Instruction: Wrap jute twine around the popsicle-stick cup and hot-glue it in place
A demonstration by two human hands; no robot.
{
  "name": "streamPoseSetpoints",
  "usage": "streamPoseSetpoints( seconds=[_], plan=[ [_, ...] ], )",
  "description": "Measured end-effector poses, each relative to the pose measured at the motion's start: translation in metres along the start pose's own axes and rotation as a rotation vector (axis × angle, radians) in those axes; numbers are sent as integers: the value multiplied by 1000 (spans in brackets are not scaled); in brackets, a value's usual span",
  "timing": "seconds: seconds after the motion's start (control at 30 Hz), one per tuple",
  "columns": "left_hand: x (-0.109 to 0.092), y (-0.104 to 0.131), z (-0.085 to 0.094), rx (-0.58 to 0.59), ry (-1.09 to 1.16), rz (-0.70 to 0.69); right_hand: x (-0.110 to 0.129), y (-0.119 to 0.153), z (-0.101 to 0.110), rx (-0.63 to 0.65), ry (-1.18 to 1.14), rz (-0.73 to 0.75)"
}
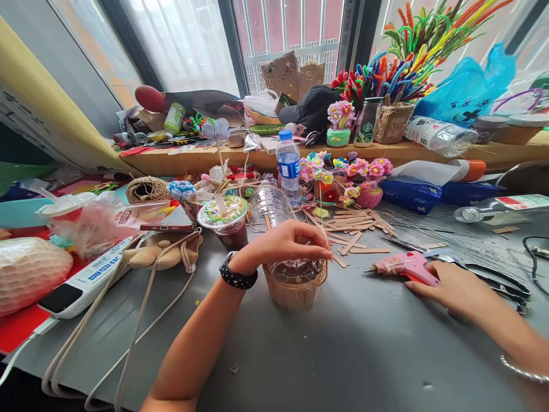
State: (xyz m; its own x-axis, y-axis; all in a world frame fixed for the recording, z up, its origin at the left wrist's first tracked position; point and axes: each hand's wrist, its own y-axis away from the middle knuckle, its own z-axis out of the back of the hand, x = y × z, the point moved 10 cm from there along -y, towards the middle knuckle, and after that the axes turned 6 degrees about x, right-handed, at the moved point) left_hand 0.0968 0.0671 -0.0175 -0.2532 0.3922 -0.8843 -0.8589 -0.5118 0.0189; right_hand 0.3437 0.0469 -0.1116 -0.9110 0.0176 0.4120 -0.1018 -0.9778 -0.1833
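A small basket (294,294) of wooden sticks with twine around its rim and a clear plastic container inside stands on the grey table. My left hand (291,243) reaches across its top, thumb and fingers closing at the right side of the rim; the exact grip is partly hidden. To the right, a pink glue gun (401,266) lies with its nozzle pointing left. My right hand (446,283) has its fingers and thumb around the glue gun's handle end. Flat wooden sticks (358,229) lie scattered behind the basket.
A lidded drink cup (223,220) and a water bottle (289,166) stand behind the basket. Black-handled scissors (497,280) and thin wires (454,237) lie at right. Left are a phone (167,228), a corded pouch (160,254) and a twine roll (148,190).
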Motion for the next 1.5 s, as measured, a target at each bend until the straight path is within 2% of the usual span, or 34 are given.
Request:
streamPoseSetpoints(
  seconds=[0.1, 0.27, 0.43, 0.63, 0.73, 0.93, 1.27, 1.5],
  plan=[
    [0, 1, 0, 14, 30, -22, -3, 0, -4, 149, 13, -143],
    [3, 2, 3, 18, 36, -18, 26, 16, 23, -8, -64, -220],
    [7, 2, 5, 30, 72, -13, 75, 32, 8, -24, -177, -99],
    [15, 3, 6, 58, 191, -9, 100, 47, 12, -216, -189, 3],
    [15, 4, 7, 54, 185, -15, 111, 52, 14, -273, -171, 78],
    [16, 3, 6, 72, 143, -17, 116, 58, 17, -342, -128, 125],
    [19, 4, 7, 44, 179, 30, 115, 55, 8, -258, -158, 83],
    [17, 3, 6, 59, 221, -12, 113, 55, 9, -245, -175, 55]
  ],
)
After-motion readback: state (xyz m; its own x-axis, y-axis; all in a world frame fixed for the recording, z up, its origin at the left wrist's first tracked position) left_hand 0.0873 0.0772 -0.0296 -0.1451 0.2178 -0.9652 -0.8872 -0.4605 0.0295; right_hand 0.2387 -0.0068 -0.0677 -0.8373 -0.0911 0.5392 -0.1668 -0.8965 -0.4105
